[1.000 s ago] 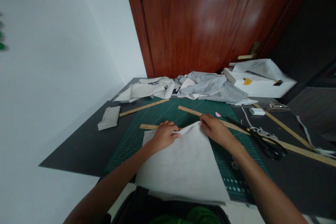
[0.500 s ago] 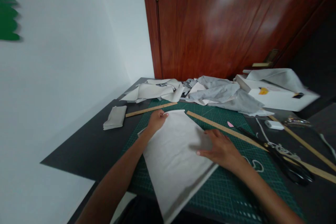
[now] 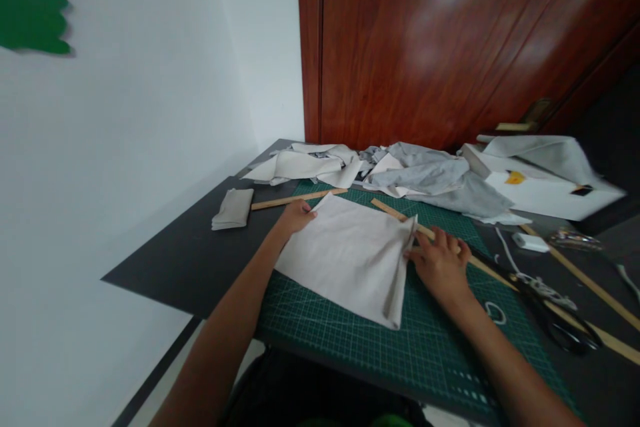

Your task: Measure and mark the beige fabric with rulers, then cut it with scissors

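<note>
A piece of off-white cloth [image 3: 345, 253] is spread over the green cutting mat [image 3: 325, 307], its right edge bunched into a raised fold. My left hand [image 3: 296, 217] is closed on the upper part of its left edge, thumb on top. On the opposite side, my right hand [image 3: 443, 263] has its thumb and fingers at the raised right edge and looks closed on it. Passing behind the right fingers is a wooden ruler [image 3: 493, 272]. Black-handled scissors [image 3: 555, 320] rest to the right of that hand, and a loop of white cord [image 3: 495, 312] lies near the wrist.
A folded cloth stack [image 3: 233, 209] sits on the dark table [image 3: 185, 260] at left, beside another wooden ruler [image 3: 295, 199]. Heaped fabric scraps [image 3: 320, 163] and a white box [image 3: 540, 190] line the back, before a brown door [image 3: 400, 47]. A white plug-like block [image 3: 530, 242] is at right.
The cloth has turned and now lies flatter and wider across the mat. My right hand has moved from resting on the cloth to its right edge; my left hand still holds the left side.
</note>
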`<state>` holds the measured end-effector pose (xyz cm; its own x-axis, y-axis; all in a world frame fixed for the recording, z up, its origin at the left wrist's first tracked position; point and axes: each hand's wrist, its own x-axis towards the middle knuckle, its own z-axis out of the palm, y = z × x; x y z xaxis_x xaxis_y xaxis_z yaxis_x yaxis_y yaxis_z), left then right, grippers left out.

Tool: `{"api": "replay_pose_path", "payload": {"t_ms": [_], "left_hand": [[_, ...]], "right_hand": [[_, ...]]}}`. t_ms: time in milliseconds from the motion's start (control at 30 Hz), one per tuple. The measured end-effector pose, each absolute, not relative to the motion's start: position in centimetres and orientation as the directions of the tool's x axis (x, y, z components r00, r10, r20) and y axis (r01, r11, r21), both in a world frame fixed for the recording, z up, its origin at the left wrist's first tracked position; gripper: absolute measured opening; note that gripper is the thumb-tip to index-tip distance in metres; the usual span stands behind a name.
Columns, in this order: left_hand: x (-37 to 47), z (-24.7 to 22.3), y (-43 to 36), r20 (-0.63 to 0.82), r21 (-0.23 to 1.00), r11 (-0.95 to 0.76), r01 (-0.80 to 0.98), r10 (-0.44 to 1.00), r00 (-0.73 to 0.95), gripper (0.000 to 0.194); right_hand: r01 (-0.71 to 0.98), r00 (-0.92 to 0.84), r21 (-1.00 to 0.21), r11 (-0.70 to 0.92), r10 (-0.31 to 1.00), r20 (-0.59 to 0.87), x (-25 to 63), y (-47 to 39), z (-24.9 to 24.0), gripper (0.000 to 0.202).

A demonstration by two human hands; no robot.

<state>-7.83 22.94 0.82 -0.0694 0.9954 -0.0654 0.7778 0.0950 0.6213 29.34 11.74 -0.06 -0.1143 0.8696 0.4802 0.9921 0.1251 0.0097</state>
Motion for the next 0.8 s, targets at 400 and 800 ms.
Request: {"api": "replay_pose_path", "payload": {"t_ms": [400, 800], "left_hand": [[-5.8, 2.2, 17.0, 0.21, 0.483, -0.206, 0.851, 0.971, 0.116, 0.068], [-5.0, -0.1, 3.4, 0.267, 0.254, -0.653, 0.713, 0.756, 0.598, 0.039]], "right_hand": [[0.753, -0.563, -0.384, 0.534, 0.826, 0.045, 28.0, 11.0, 0.0, 0.067], [0.905, -0.313, -0.333, 0.263, 0.944, -0.105, 36.6, 14.2, 2.1, 0.055]]}}
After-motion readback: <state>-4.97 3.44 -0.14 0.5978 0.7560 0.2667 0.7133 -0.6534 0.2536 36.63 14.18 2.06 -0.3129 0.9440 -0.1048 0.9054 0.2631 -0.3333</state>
